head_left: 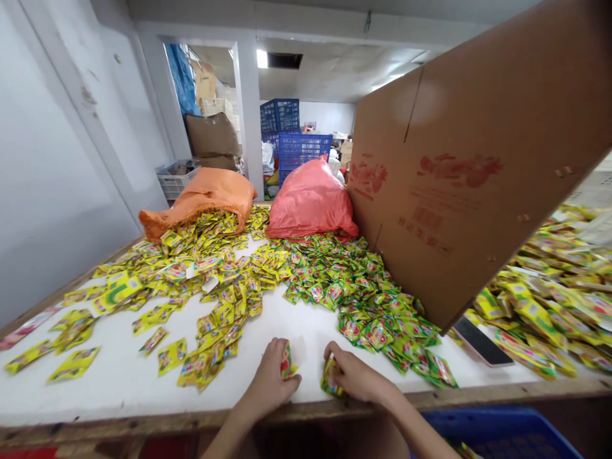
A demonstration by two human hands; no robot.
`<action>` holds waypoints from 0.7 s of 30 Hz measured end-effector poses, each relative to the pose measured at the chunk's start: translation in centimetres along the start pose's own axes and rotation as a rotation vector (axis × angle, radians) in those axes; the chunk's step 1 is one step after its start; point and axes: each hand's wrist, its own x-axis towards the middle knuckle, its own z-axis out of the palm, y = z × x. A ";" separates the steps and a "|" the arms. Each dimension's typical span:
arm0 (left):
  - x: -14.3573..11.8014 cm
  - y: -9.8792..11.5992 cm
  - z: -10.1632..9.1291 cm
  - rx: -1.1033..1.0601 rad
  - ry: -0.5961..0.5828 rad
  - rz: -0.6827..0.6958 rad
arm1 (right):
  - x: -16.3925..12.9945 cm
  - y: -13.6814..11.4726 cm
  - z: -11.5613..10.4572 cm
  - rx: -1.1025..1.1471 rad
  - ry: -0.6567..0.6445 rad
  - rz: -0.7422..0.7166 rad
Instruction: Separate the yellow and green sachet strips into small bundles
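Near the front edge of the white table [296, 319], my left hand [271, 376] is closed round a small printed packet [286, 361] in green, red and white. A blurred pale patch shows beside its fingers. Just to the right, my right hand [352, 371] grips a yellow-green candy packet [329, 375]; whether it is one packet or a few I cannot tell. A heap of green packets [363, 299] spreads beyond my right hand. Yellow packets [224, 319] lie scattered beyond and left of my left hand.
An orange sack [210, 191] lies open at the back left, spilling yellow packets. Beside it sits a red sack [313, 197]. A large cardboard sheet [459, 153] leans on the right, with a phone [482, 342] by its lower corner. Below the edge is a blue crate [497, 433].
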 end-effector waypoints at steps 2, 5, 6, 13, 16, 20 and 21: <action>-0.2 0.2 0.5 0.214 -0.011 -0.015 | -0.2 0.2 -0.6 -0.017 -0.017 0.048; -0.3 0.4 1.3 0.419 -0.029 -0.067 | 0.2 -0.3 -1.0 0.153 0.021 0.030; -0.3 0.5 1.5 0.470 -0.026 -0.068 | 0.5 -0.7 -0.8 0.285 0.085 0.006; -0.2 0.4 2.4 0.628 0.060 -0.029 | 1.9 -4.6 3.5 0.559 0.578 -0.032; -0.4 0.3 2.5 0.627 0.090 -0.048 | 1.4 -4.6 4.1 0.381 0.564 -0.082; -0.5 0.5 2.6 0.650 0.105 -0.037 | 1.0 -4.2 3.1 0.233 0.449 -0.083; -0.5 0.5 2.6 0.657 0.104 -0.024 | 1.0 -4.4 2.9 0.205 0.425 -0.090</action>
